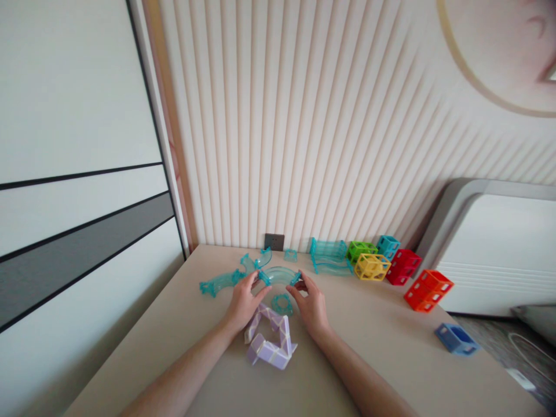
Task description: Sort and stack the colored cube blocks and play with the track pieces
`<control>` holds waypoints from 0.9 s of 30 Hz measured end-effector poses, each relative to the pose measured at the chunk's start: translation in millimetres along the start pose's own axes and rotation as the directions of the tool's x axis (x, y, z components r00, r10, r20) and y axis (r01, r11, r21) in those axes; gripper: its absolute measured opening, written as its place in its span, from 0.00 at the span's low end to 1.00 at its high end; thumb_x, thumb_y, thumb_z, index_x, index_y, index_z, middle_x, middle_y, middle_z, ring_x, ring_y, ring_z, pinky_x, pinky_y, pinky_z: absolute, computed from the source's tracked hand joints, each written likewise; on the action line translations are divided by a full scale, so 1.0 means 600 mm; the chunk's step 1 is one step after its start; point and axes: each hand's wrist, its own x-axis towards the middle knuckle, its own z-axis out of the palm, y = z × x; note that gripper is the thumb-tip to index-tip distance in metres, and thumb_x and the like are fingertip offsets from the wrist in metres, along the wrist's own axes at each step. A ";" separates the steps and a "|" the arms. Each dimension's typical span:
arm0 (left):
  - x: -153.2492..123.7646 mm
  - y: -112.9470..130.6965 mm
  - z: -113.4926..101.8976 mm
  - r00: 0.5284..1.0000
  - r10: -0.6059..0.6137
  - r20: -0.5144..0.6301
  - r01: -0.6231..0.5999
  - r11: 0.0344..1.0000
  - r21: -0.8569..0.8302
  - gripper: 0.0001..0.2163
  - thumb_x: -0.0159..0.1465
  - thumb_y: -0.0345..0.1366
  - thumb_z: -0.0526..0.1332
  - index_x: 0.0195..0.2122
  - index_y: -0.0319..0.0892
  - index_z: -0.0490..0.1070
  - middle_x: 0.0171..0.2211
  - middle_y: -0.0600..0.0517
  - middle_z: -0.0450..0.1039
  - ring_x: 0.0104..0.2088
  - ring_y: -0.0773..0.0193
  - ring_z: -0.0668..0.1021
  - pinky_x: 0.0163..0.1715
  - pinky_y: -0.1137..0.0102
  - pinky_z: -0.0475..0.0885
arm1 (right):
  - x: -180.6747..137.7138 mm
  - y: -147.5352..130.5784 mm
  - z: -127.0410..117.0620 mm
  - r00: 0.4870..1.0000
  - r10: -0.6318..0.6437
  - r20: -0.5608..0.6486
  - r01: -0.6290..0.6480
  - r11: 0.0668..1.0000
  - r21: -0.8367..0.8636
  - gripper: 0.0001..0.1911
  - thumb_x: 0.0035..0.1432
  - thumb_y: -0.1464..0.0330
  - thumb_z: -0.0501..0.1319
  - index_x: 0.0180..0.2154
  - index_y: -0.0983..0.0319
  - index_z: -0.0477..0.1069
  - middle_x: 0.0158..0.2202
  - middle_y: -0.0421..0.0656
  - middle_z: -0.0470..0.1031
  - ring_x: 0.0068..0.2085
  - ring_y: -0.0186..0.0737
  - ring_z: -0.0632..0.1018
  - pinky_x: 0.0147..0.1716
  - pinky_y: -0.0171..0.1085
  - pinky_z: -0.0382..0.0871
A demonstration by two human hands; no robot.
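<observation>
A curved, see-through teal track piece [280, 274] is held by its two ends between my hands. My left hand [245, 296] pinches the left end, thumb and fingers closed on it. At the other end my right hand [310, 298] grips the connector in the same way. Just below the track piece lies a teal ring-shaped piece [282, 304]. Nearer to me, between my forearms, sits a lilac and white folding snake puzzle [271, 339] bent into a loop. Other teal curved tracks [223, 282] lie left of my left hand.
Straight teal tracks [329, 250] and a small teal square piece [291, 255] lie near the wall. Rightward stand hollow blocks: green [362, 249], yellow [372, 267], cyan [388, 246], red [403, 266], orange-red [428, 291] and blue [457, 339] by the table's right edge.
</observation>
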 end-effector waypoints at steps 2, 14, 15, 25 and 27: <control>0.000 -0.002 0.001 1.000 0.002 -0.007 -0.002 1.000 0.001 0.20 0.59 0.46 0.68 0.49 0.41 0.73 0.45 0.42 0.80 0.45 0.52 0.83 0.47 0.57 0.79 | 0.001 0.001 0.000 1.000 0.007 0.001 -0.007 1.000 0.000 0.29 0.52 0.52 0.66 0.51 0.63 0.75 0.34 0.47 0.81 0.34 0.47 0.81 0.40 0.44 0.75; 0.000 -0.015 0.005 0.997 0.044 0.059 -0.053 0.985 0.163 0.20 0.62 0.43 0.66 0.52 0.41 0.70 0.47 0.41 0.79 0.46 0.53 0.82 0.48 0.57 0.78 | 0.012 0.013 -0.004 0.999 -0.049 0.023 0.050 0.997 -0.061 0.26 0.53 0.51 0.66 0.46 0.63 0.77 0.36 0.49 0.81 0.36 0.48 0.82 0.40 0.44 0.75; 0.001 -0.014 0.002 0.995 0.069 0.066 -0.081 0.976 0.201 0.20 0.63 0.43 0.65 0.54 0.42 0.69 0.49 0.42 0.79 0.47 0.53 0.82 0.50 0.57 0.77 | 0.014 0.016 -0.007 0.998 -0.057 0.016 0.058 0.996 -0.073 0.26 0.53 0.51 0.65 0.46 0.63 0.77 0.36 0.49 0.81 0.36 0.48 0.81 0.40 0.44 0.75; 0.027 -0.033 -0.051 0.940 0.252 0.231 -0.342 0.692 0.636 0.15 0.68 0.32 0.54 0.53 0.42 0.72 0.49 0.41 0.76 0.52 0.49 0.77 0.57 0.52 0.69 | 0.049 0.052 -0.056 1.000 0.009 -0.022 -0.012 0.988 -0.152 0.26 0.52 0.47 0.63 0.40 0.63 0.77 0.34 0.50 0.81 0.34 0.50 0.82 0.40 0.45 0.74; 0.028 -0.040 -0.051 0.936 0.209 0.284 -0.350 0.649 0.675 0.16 0.66 0.28 0.54 0.52 0.42 0.73 0.48 0.41 0.76 0.52 0.49 0.76 0.58 0.49 0.66 | 0.049 0.054 -0.056 1.000 0.012 -0.016 -0.014 0.987 -0.162 0.25 0.52 0.49 0.64 0.40 0.63 0.77 0.33 0.49 0.81 0.34 0.50 0.82 0.40 0.45 0.74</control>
